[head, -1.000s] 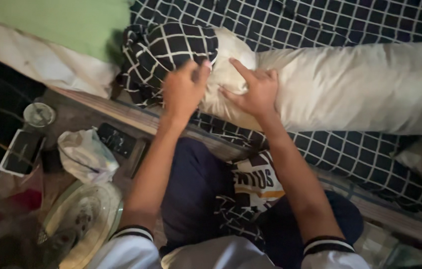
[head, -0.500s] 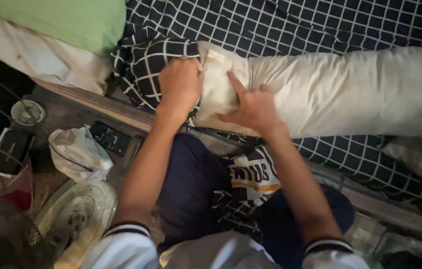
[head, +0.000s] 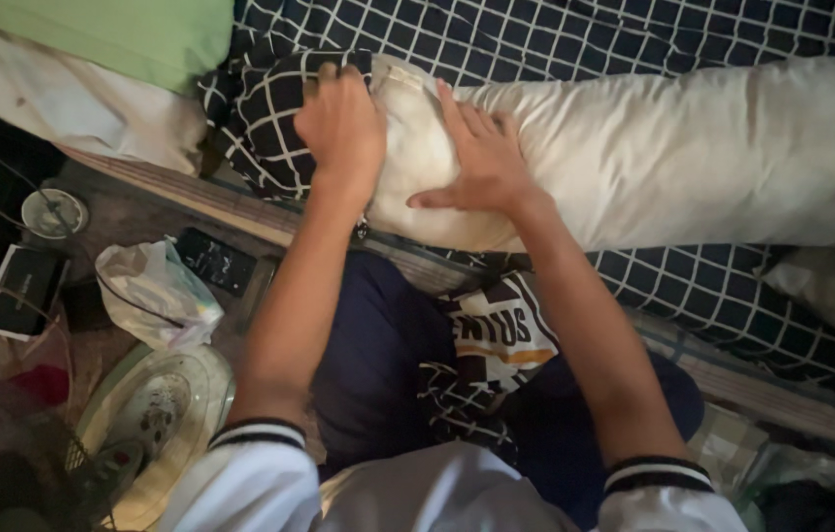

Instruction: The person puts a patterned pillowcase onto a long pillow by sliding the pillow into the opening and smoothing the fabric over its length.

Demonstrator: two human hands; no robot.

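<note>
A long cream bolster pillow (head: 673,148) lies across a bed covered in a dark sheet with a white grid (head: 575,39). A black pillowcase with white checks (head: 265,118) is bunched over the pillow's left end. My left hand (head: 340,123) is closed on the edge of that pillowcase, at the pillow's end. Beside it, my right hand (head: 476,158) lies flat on the cream pillow with fingers spread, pressing down. More checked fabric (head: 491,345) rests on my lap.
A green pillow (head: 112,34) on a white one (head: 63,99) lies at the upper left. On the floor to the left are a plastic bag (head: 151,291), a dark remote (head: 215,261), a fan (head: 141,424) and a round lid (head: 53,212). The wooden bed edge (head: 191,192) runs diagonally.
My left hand has shifted from on top of the checked case to gripping its edge at the pillow's end. My right hand has flattened onto the pillow. The view has moved closer.
</note>
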